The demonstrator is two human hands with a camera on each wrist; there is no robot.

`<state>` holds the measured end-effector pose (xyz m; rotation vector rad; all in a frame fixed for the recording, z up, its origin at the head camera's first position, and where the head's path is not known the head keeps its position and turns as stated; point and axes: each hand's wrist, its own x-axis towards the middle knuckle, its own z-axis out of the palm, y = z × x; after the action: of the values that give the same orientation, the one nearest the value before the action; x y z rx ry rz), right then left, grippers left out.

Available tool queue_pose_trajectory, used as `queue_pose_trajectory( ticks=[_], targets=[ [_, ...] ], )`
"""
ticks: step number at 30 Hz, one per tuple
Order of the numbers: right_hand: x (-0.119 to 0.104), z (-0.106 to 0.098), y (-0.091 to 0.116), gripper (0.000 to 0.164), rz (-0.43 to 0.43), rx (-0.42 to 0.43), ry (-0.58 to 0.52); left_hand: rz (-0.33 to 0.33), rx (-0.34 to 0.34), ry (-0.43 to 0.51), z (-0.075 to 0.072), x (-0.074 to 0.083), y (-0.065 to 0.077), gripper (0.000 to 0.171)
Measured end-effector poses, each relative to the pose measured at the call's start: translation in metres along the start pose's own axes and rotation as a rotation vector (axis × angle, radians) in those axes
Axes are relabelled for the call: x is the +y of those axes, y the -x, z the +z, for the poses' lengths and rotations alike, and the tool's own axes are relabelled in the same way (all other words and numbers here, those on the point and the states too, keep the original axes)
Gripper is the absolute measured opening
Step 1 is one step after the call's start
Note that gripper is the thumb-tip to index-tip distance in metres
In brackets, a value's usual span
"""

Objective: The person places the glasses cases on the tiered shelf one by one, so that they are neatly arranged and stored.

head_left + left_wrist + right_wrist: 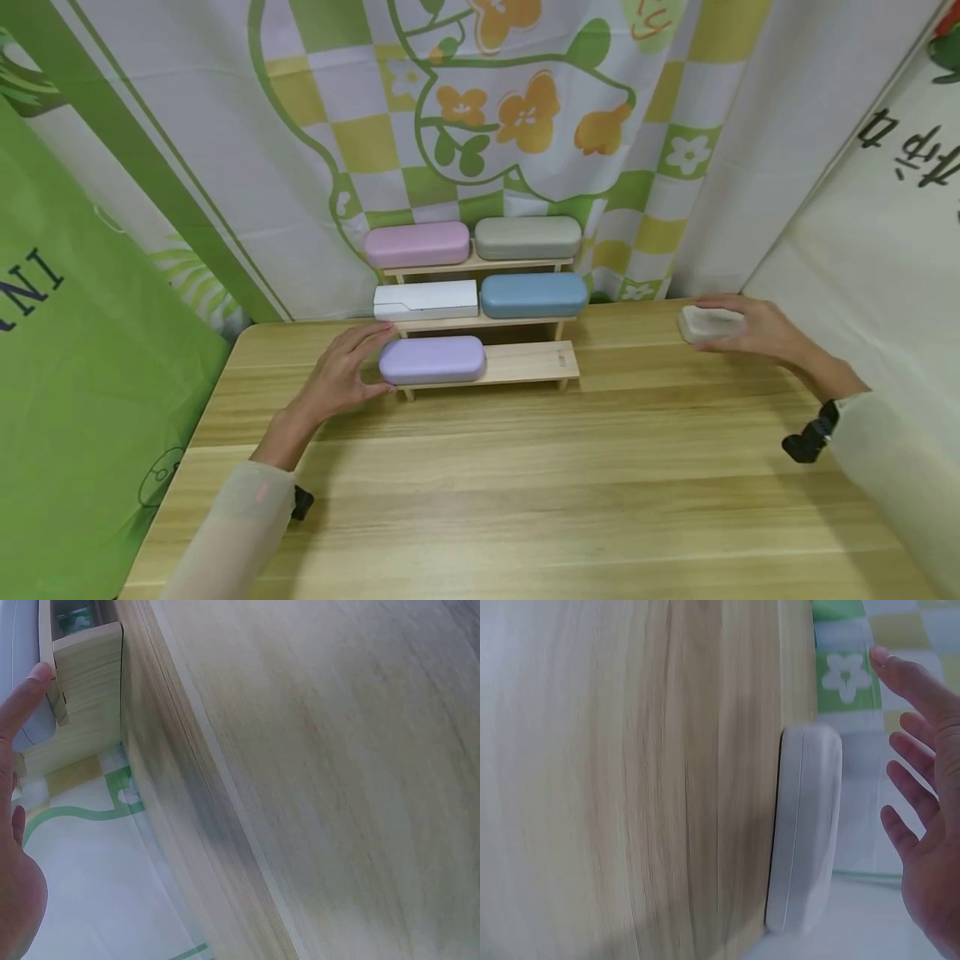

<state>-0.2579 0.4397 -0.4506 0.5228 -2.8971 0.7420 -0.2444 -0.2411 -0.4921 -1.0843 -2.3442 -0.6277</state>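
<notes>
My left hand is at the left end of a lavender glasses case on the lowest step of a wooden tiered stand. Its thumb and fingers are spread apart, the thumb near the step's front corner. In the left wrist view, a fingertip lies right at the stand's edge. At the right, my right hand hovers over an off-white glasses case lying on the table. The right wrist view shows its loosely spread fingers apart from that case.
On the top step sit a pink case and a grey-green case. The middle step bears a white case and a blue case. A patterned curtain hangs behind the wooden table; green cloth hangs at left.
</notes>
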Motion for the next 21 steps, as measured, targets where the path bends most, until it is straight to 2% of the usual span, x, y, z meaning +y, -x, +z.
queue_pose_trajectory(
  ticks=[3, 6, 13, 21],
  targets=[
    [0.006, -0.006, 0.002, 0.078, 0.083, -0.047, -0.038, -0.001, -0.001, -0.002, 0.000, 0.000, 0.000, 0.110],
    [0.014, -0.009, 0.003, 0.081, 0.122, -0.088, -0.040, -0.001, 0.001, -0.001, 0.000, 0.000, 0.001, 0.109],
    [0.034, -0.011, 0.003, 0.087, 0.153, -0.150, 0.013, -0.005, 0.000, 0.001, 0.000, 0.000, 0.001, 0.109],
    [0.046, -0.013, 0.005, 0.092, 0.219, -0.218, 0.008, -0.006, -0.001, 0.002, 0.000, -0.002, 0.002, 0.110]
  ],
)
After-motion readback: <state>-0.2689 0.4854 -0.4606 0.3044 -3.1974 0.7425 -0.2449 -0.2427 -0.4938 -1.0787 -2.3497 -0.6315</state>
